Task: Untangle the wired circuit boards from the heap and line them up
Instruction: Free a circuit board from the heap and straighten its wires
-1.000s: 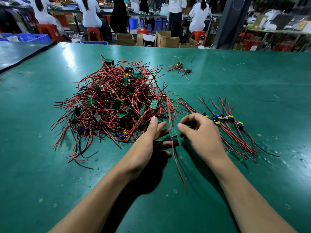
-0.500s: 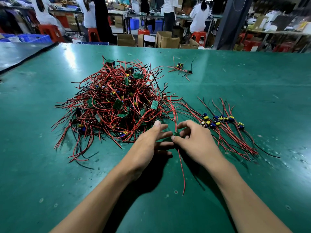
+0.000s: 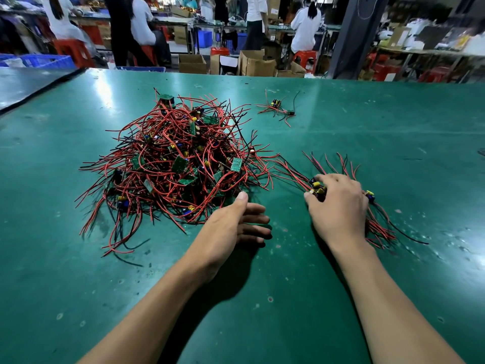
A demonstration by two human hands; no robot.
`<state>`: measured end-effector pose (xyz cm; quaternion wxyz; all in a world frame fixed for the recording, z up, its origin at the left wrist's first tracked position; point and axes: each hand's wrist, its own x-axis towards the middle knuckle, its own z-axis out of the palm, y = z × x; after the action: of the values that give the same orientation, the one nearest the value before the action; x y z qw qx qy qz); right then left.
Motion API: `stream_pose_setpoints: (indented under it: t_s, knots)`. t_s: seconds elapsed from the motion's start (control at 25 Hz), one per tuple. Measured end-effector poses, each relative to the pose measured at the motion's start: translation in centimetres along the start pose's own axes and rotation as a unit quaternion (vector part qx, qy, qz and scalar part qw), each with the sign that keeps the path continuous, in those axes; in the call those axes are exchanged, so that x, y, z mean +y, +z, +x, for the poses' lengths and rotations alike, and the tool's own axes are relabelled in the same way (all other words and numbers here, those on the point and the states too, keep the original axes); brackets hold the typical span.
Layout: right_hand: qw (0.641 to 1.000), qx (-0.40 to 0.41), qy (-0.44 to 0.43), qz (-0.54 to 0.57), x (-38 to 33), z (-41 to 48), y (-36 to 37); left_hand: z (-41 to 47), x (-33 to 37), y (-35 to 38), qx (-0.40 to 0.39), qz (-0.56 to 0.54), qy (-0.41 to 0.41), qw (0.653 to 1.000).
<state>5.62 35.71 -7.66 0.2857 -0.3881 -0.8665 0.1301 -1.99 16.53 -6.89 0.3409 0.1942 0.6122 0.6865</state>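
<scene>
- Left hand [image 3: 231,222]: edge-on to the table [image 3: 262,311], fingers loosely extended, holding nothing; thumb tip just beside the heap.
- Right hand [image 3: 338,208]: palm down, thumb and fingers curled round boards in the row.
- Heap [image 3: 178,164]: ahead-left of the left hand.
- Row [image 3: 318,189]: beneath the right hand, wires fanning out past it.

- Table [image 3: 262,324] — a green mat, smooth, with a soft sheen under the lights, pitted and scuffed in spots.
- Wires [image 3: 123,206]: red and black plastic insulation, slightly glossy.
- Circuit boards [image 3: 180,164]: green, flat, dull finish.
- Boxes [image 3: 256,64] — matt brown cardboard.
- Stools [image 3: 70,49]: red plastic.
</scene>
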Motion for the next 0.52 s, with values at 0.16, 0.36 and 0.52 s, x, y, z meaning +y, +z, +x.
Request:
stream_pose_setpoints:
  t_s: [0.16,0.36,0.52]
  knots:
    - [0.994,-0.074,0.039,-0.068,0.16,0.02,0.49,-0.11,-0.06,0.05,0.009,-0.01,0.014,1.0]
    - [0.992,-0.088,0.059,-0.063,0.83,0.34,0.57,-0.12,-0.07,0.04,0.005,-0.01,0.014,1.0]
    - [0.992,-0.025,0.052,-0.109,0.37,0.2,0.73,0.0,-0.14,-0.07,-0.002,-0.02,0.016,1.0]
